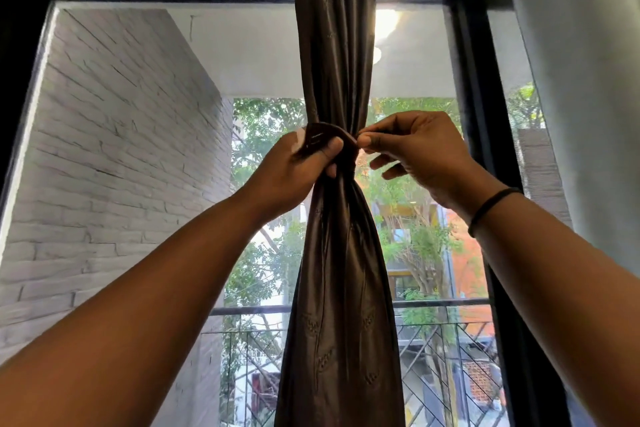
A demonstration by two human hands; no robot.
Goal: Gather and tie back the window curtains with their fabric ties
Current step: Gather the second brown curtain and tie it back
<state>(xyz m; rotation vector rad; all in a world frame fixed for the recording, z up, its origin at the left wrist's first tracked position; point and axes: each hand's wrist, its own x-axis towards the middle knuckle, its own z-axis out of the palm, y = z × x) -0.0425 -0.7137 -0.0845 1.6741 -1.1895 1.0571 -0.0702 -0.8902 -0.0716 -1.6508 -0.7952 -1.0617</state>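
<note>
A dark brown satin curtain (337, 45) hangs gathered into a narrow column in the middle of the window. A matching brown fabric tie (327, 133) wraps round it at its pinched waist. My left hand (294, 170) grips the bunched curtain and the tie from the left, thumb over the band. My right hand (419, 152) pinches the tie's right end between thumb and forefinger, its other fingers loosely spread. A black band sits on my right wrist. Below the tie the curtain flares out and hangs down.
A black window frame (474, 107) runs down to the right of the curtain. A pale grey curtain (581, 80) hangs at the far right. Through the glass I see a white brick wall (114, 149), a balcony railing (436, 305) and trees.
</note>
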